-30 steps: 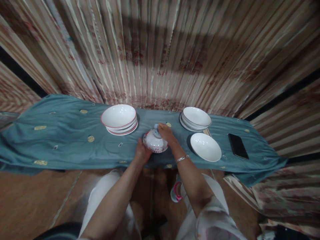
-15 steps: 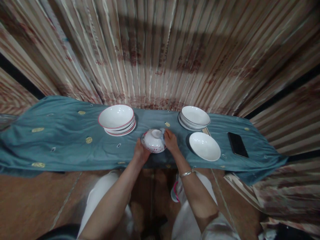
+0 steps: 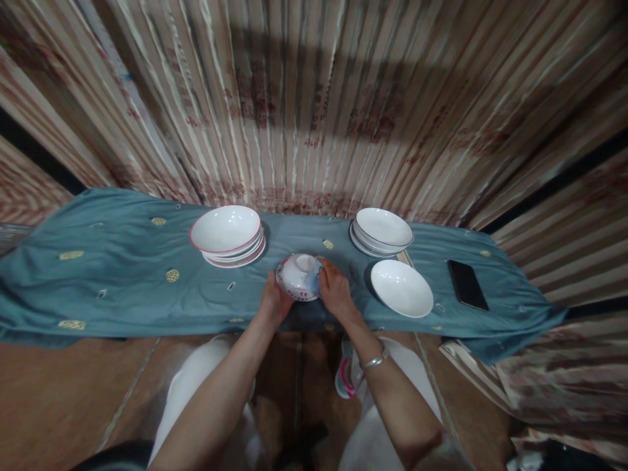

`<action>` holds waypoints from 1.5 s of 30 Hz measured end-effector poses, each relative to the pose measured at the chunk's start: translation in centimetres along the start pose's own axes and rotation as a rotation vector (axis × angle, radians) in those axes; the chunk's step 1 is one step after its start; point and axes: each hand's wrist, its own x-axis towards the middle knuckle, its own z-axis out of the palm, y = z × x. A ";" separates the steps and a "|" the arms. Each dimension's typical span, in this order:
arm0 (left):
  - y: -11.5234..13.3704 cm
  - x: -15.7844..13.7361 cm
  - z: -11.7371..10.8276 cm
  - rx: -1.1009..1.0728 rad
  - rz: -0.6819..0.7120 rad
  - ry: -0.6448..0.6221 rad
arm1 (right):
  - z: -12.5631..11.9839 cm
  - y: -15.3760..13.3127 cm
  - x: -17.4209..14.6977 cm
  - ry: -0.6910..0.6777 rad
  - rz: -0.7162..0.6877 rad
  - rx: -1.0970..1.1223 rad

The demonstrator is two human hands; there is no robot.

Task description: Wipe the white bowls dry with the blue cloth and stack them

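Observation:
A white bowl with red and blue markings (image 3: 294,282) is held upside down over the near edge of the table, its foot ring facing up. My left hand (image 3: 275,299) is closed on the bowl's left side. In my right hand (image 3: 335,288) is a light blue cloth (image 3: 314,279), pressed against the bowl's right outer side. Much of the cloth is hidden by the fingers. To the right of my right hand lies a plain white shallow dish (image 3: 402,289).
A stack of red-rimmed bowls and plates (image 3: 226,230) stands at the left back, and a dark-rimmed stack (image 3: 383,229) at the right back. A black phone (image 3: 467,285) lies at the right on the teal tablecloth (image 3: 127,275). Behind the table hangs a striped curtain (image 3: 304,118).
My right hand has moved slightly down with the cloth, from beside the bowl's foot onto its right side. More of the cloth shows now. My left hand still holds the bowl.

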 end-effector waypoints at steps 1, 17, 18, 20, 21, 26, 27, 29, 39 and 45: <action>0.0 -0.1 0.1 -0.010 -0.001 -0.011 | 0.0 0.0 -0.3 0.015 -0.025 -0.004; -0.2 0.5 -0.4 0.025 0.018 -0.055 | -0.9 -2.0 -1.4 0.036 -0.287 -0.215; -0.2 0.6 -0.6 0.029 0.019 -0.058 | -1.0 -2.2 -1.3 0.031 -0.297 -0.216; -0.2 0.8 -0.8 0.036 0.020 -0.058 | -1.2 -2.5 -1.0 0.023 -0.308 -0.203; -0.3 0.9 -0.9 0.036 0.019 -0.058 | -1.2 -2.7 -0.9 0.020 -0.311 -0.192; -0.3 0.9 -0.8 0.007 0.001 -0.051 | -1.0 -3.4 -0.3 -0.008 -0.321 -0.121; -0.4 0.9 -0.8 0.002 0.002 -0.048 | -0.9 -3.6 -0.2 -0.016 -0.320 -0.112; -0.4 0.9 -0.8 -0.004 0.004 -0.045 | -0.7 -3.8 0.1 -0.035 -0.316 -0.104; -0.3 1.0 -1.0 -0.042 -0.028 -0.047 | -0.9 -4.7 1.6 -0.158 -0.263 -0.144; -0.2 0.6 -0.8 -0.036 -0.041 -0.042 | -1.3 -5.5 2.2 -0.213 -0.191 -0.243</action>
